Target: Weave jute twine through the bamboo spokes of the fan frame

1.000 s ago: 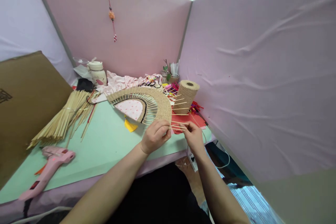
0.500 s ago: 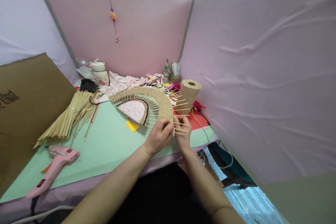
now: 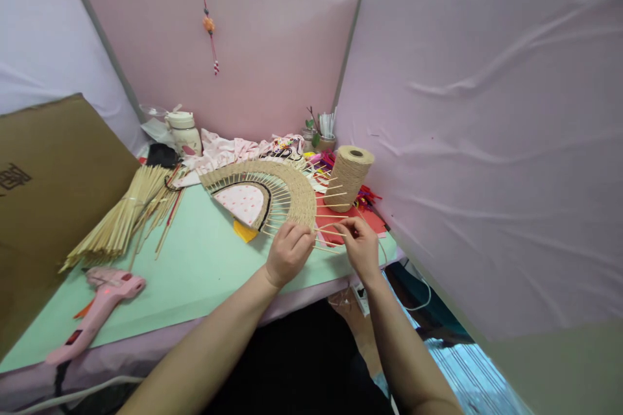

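A half-round woven fan (image 3: 300, 194) of tan twine on thin wooden sticks lies on the table, with a dotted pink-and-white fabric centre (image 3: 242, 203) edged in black. My left hand (image 3: 291, 254) is closed on its near right edge, fingers over the weave. Just right of it, my right hand (image 3: 360, 248) pinches a strand of twine among the bare stick ends that stick out from the rim. Behind the right hand stands a large spool of tan twine (image 3: 347, 180), upright.
A pink glue gun (image 3: 100, 311) lies at the front left, near a bundle of wooden sticks (image 3: 119, 220). A cardboard box (image 3: 53, 194) stands at the left. Red paper (image 3: 374, 220) lies beneath the spool. Behind are a white bottle (image 3: 185, 133) and pink cloth (image 3: 226, 148).
My right hand has moved right, away from the left hand, drawing the twine out from the fan's edge. The left hand has stayed at the rim; the fan has shifted slightly left.
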`<state>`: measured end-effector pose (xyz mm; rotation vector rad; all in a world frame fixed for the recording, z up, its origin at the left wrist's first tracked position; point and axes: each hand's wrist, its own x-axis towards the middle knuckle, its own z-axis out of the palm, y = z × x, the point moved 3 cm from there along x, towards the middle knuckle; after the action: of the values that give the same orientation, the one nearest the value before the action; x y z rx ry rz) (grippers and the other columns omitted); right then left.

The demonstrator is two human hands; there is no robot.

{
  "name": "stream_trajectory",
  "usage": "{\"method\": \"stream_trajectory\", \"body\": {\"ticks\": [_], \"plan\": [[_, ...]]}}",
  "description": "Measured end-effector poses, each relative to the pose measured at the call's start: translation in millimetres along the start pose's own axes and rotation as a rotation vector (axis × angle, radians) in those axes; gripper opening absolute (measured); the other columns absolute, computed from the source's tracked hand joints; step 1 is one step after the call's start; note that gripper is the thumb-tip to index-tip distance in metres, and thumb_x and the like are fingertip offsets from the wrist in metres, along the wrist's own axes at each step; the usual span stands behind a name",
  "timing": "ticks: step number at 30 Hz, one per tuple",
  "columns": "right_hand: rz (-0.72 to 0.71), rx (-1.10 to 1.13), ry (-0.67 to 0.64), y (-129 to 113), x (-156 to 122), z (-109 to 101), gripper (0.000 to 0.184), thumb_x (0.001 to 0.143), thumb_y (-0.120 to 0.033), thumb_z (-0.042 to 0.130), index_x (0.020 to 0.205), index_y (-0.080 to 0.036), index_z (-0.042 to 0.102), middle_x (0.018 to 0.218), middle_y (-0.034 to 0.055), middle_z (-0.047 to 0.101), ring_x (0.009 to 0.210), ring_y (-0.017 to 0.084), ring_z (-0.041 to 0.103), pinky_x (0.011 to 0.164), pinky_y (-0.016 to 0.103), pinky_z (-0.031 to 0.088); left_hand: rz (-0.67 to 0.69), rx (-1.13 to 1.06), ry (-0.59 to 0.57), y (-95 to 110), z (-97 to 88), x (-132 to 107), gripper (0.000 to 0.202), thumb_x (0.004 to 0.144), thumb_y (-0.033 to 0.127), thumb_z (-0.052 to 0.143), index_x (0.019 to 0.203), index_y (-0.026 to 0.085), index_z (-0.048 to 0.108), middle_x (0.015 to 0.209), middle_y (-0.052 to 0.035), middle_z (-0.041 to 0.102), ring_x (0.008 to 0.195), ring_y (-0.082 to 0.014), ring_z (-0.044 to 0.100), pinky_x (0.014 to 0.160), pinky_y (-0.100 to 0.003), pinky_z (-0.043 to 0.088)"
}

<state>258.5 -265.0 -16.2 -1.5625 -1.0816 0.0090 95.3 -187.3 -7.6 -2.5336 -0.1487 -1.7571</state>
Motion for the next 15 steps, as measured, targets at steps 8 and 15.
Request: {"method": "stream_trajectory", "body": {"ticks": [8,15], "plan": [[-0.335,-0.226,-0.001,-25.7,12.0,-35.0,0.011,0.091,-0.027,0.057,0.087,-0.019,0.064,0.081,0.0034,0.063,0.076,0.016,0.057,0.070,0.029,0.044,0.007,-0.006,-0.008,-0.3,-0.3,0.0,0.015,0.085,0.007,0.058,0.080,0.020,0.052,0.078,-0.0029,0.062,0.074,-0.0155,0.052,0.068,-0.029,0.048],[-0.011,-0.056,0.092,-1.4,22.4,-10.1,0.022,0.085,-0.038,0.059,0.079,-0.017,0.064,0.075,0.0029,0.064,0.069,0.016,0.055,0.065,0.028,0.042,0.009,-0.012,-0.013,-0.2,-1.8,0.6,0.015,0.084,0.006,0.058,0.082,0.020,0.054,0.079,-0.0032,0.062,0.074,-0.0158,0.053,0.068,-0.030,0.048]]}}
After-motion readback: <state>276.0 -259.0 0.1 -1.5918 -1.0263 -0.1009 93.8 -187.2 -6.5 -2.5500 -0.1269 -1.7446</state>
